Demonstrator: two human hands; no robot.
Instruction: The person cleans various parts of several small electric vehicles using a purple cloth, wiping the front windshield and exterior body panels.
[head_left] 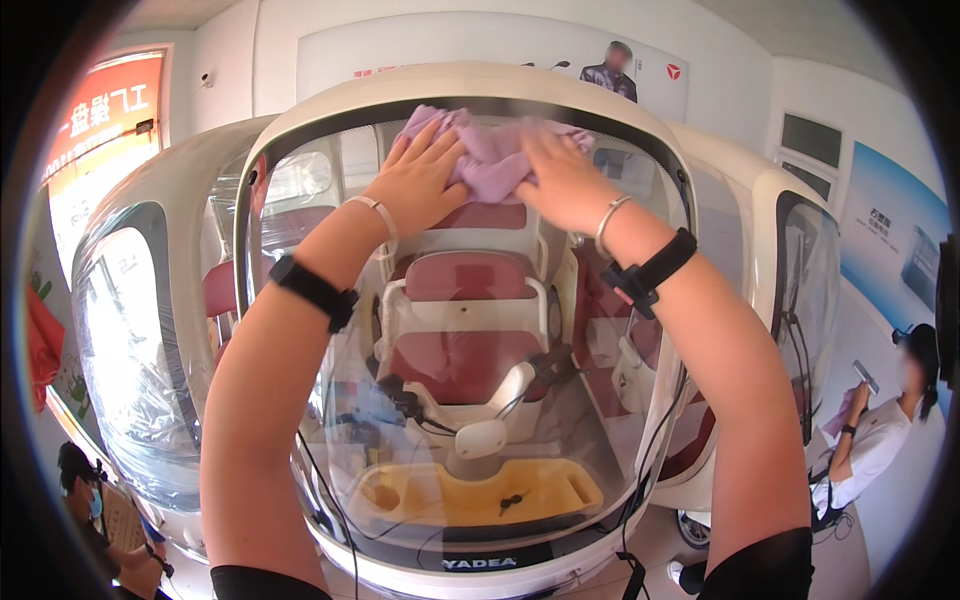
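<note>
A crumpled light purple cloth [490, 165] lies against the upper windshield [330, 260] of a cream enclosed vehicle, just below the roof edge. My left hand [425, 178] rests on the cloth's left part, fingers spread and stretched upward. On its right part is my right hand [565, 185], also laid flat; its fingertips are blurred by motion. Both arms reach forward over the vehicle's front. Through the glass I see dark red seats [470, 275], a handlebar [515, 390] and a yellow tray [450, 495] with keys [512, 502] in it.
Similar vehicles stand close on both sides, the left one [135, 340] partly wrapped in clear plastic film. A person [880, 430] at the far right holds a squeegee-like tool and a purple cloth. Another person [110, 530] is at the lower left. Thin black cables hang near my arms.
</note>
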